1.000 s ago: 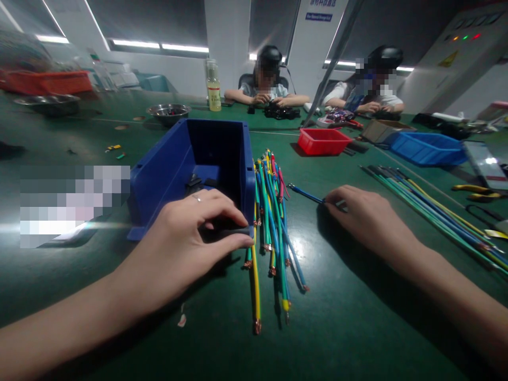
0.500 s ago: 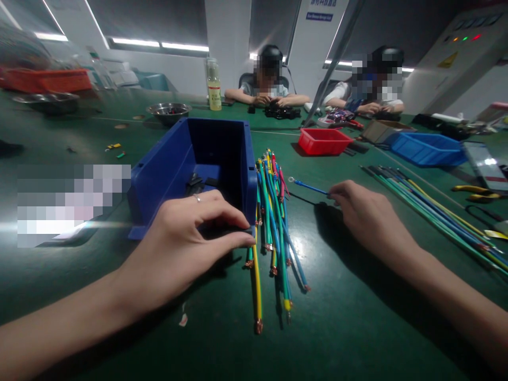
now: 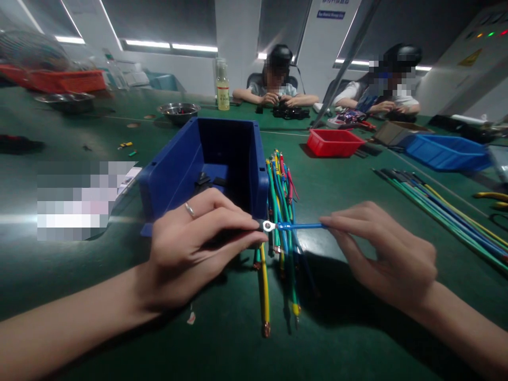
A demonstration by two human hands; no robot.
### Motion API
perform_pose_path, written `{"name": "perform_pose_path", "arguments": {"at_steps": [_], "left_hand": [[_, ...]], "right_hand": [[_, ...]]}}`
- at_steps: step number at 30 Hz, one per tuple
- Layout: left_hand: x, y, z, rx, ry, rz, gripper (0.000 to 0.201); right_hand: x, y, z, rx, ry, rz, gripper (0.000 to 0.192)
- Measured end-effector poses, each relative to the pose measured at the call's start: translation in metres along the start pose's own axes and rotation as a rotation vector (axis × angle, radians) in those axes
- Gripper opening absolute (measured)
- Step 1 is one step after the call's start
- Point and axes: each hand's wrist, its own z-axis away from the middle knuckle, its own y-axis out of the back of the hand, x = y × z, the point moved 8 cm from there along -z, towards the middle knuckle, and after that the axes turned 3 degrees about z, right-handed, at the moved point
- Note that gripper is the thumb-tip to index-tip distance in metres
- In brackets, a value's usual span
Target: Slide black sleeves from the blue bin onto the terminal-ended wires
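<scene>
My left hand pinches a short black piece of heat-shrink tubing between thumb and fingers, mostly hidden by them. Between the fingertips of my right hand is a blue wire, held level. Its silver ring terminal points left and meets the end of the tubing; whether it is inside cannot be seen. Beneath and behind lies a bunch of cut wires in yellow-green, blue and red, some with bare copper ends. A dark blue bin with black pieces inside stands just beyond my left hand.
More long wires with black ends lie to the right. Behind them are a red tray, a blue tray and a cardboard box. A metal bowl and a bottle stand farther back. Two people sit across the table.
My right hand has brought the blue wire left and toward me, so its ring terminal is now at the tubing in my left hand. The view has shifted slightly left.
</scene>
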Motion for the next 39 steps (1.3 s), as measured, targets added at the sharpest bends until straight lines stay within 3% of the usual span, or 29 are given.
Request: {"name": "perform_pose_path", "arguments": {"at_steps": [11,22,29,39], "left_hand": [[0.0,-0.012,0.005,-0.09,-0.087,-0.02,0.011],[-0.006,-0.012,0.003,-0.062,-0.01,-0.065,0.034],[-0.004,-0.011,0.002,-0.029,-0.015,-0.063,0.015],[-0.001,-0.012,0.004,-0.093,-0.059,-0.016,0.018]], "right_hand": [[-0.009,-0.004,0.001,-0.01,0.014,0.016,0.049],[-0.002,0.001,0.0,0.063,-0.031,0.029,0.049],[-0.002,0.001,0.002,0.069,-0.012,0.025,0.049],[-0.001,0.003,0.003,0.069,0.006,0.038,0.05]]}}
